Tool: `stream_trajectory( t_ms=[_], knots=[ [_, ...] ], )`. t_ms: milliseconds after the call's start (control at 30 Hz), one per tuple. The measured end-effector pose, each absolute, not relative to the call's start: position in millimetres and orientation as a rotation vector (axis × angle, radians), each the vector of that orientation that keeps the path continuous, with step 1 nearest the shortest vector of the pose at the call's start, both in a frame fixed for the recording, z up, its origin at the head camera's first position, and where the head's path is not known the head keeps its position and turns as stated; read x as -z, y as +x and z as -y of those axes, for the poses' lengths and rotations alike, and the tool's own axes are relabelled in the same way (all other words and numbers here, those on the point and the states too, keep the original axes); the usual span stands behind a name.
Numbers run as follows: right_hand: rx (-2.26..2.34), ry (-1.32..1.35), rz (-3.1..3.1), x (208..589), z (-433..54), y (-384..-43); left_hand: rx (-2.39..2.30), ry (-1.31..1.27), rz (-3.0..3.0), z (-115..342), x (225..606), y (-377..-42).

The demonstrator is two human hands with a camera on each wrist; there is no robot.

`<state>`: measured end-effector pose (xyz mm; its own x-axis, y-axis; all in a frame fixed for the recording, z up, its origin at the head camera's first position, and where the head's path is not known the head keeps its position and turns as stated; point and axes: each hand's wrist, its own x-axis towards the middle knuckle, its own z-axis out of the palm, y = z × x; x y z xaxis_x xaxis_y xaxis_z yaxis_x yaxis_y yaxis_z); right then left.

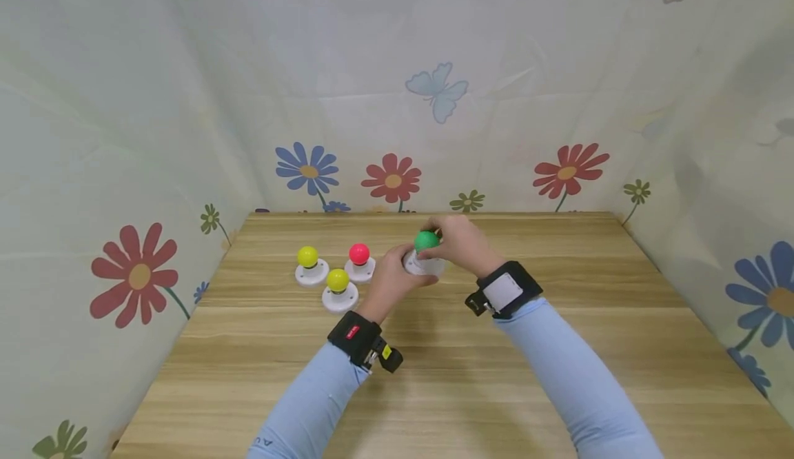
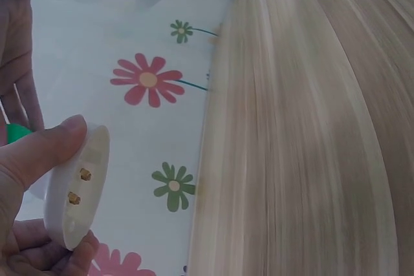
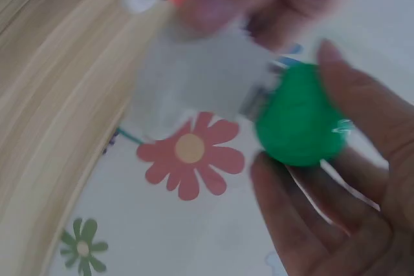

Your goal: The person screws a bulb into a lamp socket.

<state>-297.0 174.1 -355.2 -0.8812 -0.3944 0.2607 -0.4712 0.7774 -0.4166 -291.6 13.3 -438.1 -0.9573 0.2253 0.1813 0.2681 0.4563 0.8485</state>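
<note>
My left hand (image 1: pixel 397 274) grips a round white lamp holder (image 1: pixel 428 266) by its edge, up off the wooden table. In the left wrist view the underside of this lamp holder (image 2: pixel 96 166) shows two brass-coloured screws (image 2: pixel 74 198). Fingers and thumb of my right hand (image 1: pixel 464 244) pinch a green bulb (image 1: pixel 426 240) over the holder. From the right wrist, the green bulb (image 3: pixel 301 124) lies sideways in the fingers, its metal screw cap (image 3: pixel 257 100) pointing at the blurred holder (image 3: pixel 194 75). Part of the cap shows between the bulb and the holder.
Left of my hands, two yellow bulbs (image 1: pixel 307 257) and a red bulb (image 1: pixel 359 253) stand upright in white round holders (image 1: pixel 340 298) on the wooden table (image 1: pixel 558 376). A pale curtain (image 1: pixel 347 59) with printed flowers and butterflies encloses the table's back and sides.
</note>
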Motion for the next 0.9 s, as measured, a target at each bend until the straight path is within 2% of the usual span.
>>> stream_trajectory(
  t_ms=[100, 200, 300, 467, 633, 733, 900],
  knots=[
    [-0.849, 0.872, 2.844, 350, -181, -298, 1.507, -0.447, 2.662, -14, 439, -292],
    [-0.906, 0.928, 2.859, 348, -184, -299, 1.487, -0.451, 2.673, -14, 439, -293],
    [-0.874, 0.811, 2.839, 351, -181, -297, 1.498, -0.441, 2.68, -15, 439, -292],
    [-0.506, 0.5, 2.696, 363, -169, -291, 1.542, -0.438, 2.663, -15, 437, -291],
    [-0.356, 0.424, 2.658, 368, -164, -290, 1.566, -0.434, 2.65, -16, 436, -291],
    [-0.504, 0.48, 2.747, 363, -165, -291, 1.562, -0.421, 2.662, -16, 436, -291],
    [-0.77, 0.726, 2.868, 352, -171, -293, 1.519, -0.43, 2.677, -16, 437, -292]
  ],
)
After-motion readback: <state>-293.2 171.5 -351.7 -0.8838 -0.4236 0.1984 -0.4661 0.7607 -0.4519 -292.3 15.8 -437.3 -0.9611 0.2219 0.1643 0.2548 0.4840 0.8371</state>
